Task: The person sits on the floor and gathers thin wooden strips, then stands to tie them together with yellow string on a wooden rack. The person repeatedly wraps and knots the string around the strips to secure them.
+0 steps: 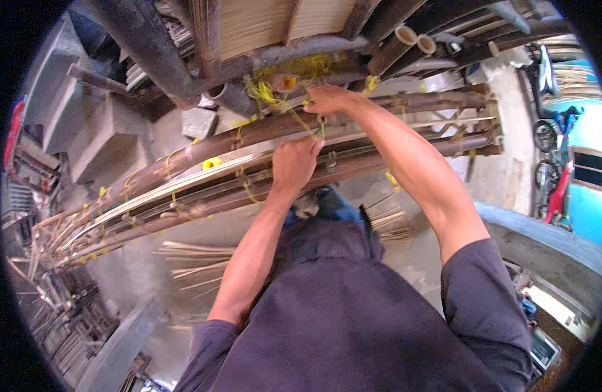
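A long frame of brown bamboo poles (203, 151) runs crosswise before me, with thin pale strips (222, 168) lying along its inside. My left hand (294, 164) is closed over the middle of the frame, pinching a yellow-green plastic strap (305, 124) at its fingertips. Just beyond, my right hand (330, 100) is closed over the far pole, with yellow strap showing at its fingers. The strap runs between both hands, slanting over the far pole. More yellow ties go round the poles on both sides. What lies inside each grip is partly hidden.
Loose yellow strapping (265, 91) lies beyond the far pole. Cut bamboo sticks (206, 258) are on the floor at left. Concrete blocks (111, 137) stand at far left, bamboo tubes (392, 49) at the back. A low wall (549, 238) and a bicycle (546, 135) are at right.
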`<state>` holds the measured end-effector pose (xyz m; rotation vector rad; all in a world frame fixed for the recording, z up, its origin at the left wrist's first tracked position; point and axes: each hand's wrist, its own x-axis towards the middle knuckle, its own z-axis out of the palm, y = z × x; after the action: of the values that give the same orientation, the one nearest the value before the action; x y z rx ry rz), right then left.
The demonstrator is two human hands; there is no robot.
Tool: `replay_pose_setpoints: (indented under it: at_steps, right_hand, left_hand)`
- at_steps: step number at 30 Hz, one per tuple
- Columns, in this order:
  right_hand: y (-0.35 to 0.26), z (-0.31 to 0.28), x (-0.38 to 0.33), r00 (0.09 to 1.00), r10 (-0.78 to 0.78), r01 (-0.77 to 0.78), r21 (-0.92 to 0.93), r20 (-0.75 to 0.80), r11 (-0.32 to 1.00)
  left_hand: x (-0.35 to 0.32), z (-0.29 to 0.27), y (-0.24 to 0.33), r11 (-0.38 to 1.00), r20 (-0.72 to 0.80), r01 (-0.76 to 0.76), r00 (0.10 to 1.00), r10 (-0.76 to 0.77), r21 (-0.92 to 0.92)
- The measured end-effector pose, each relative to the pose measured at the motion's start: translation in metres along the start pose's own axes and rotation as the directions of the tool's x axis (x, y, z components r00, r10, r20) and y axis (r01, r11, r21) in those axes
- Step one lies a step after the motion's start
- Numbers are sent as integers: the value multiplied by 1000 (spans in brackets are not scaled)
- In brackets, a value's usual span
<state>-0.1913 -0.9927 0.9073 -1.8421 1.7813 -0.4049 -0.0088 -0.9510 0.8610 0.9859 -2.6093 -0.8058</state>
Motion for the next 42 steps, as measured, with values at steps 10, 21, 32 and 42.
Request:
replay_pose_setpoints:
  at_steps: [10, 21, 32, 42]
  right_hand:
    - [-52, 143, -141, 970, -126, 69, 264, 206, 962]
    - [-64, 142, -153, 955, -284, 270, 145, 88, 952]
    - [-175, 222, -113, 942, 319, -286, 759, 109, 585]
    - [-222, 16, 91, 948, -320, 319, 29, 8, 947]
  left_hand:
    - [9, -21, 12, 925, 222, 281, 948, -227, -257]
    - [135, 21, -82, 508, 479, 581, 813, -331, -636]
    - [-2, -155, -142, 867, 260, 59, 962, 82, -494]
    - [-82, -96, -136, 990, -46, 19, 999, -26, -142]
